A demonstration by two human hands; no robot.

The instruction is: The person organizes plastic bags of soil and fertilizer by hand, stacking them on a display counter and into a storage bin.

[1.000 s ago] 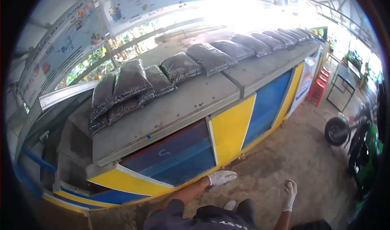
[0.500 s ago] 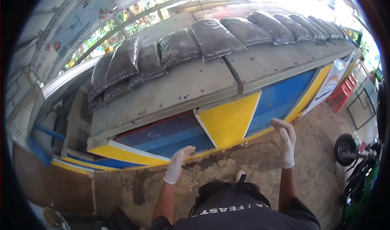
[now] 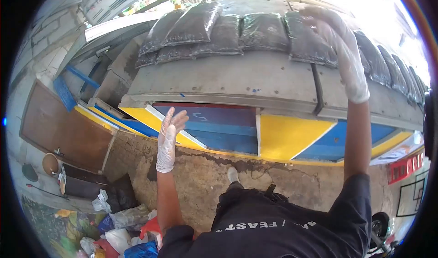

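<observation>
My left hand (image 3: 168, 141), in a thin translucent glove, is held up in front of the blue and yellow panels, its fingers stretched and holding nothing. Higher up, my right hand (image 3: 340, 48), gloved the same way, reaches over the grey slab top (image 3: 219, 78) with fingers extended. In this view it overlaps a dark filled plastic bag (image 3: 306, 41) in the row along the slab. More such bags lie to the left, among them a stacked bag (image 3: 194, 24) and a flat bag (image 3: 264, 31). Bright light washes out the fingertips of my right hand.
Below left, assorted plastic bags and rubbish (image 3: 118, 239) lie near a brown door (image 3: 66, 128). A red plastic stool (image 3: 406, 167) stands at the far right, and part of a motorbike (image 3: 379, 230) shows lower down. Concrete floor (image 3: 200, 176) runs along the painted front.
The view has swung left, bringing the door and rubbish pile into sight. My right hand has risen from before the panels to over the bags; my left hand's fingers have spread upward.
</observation>
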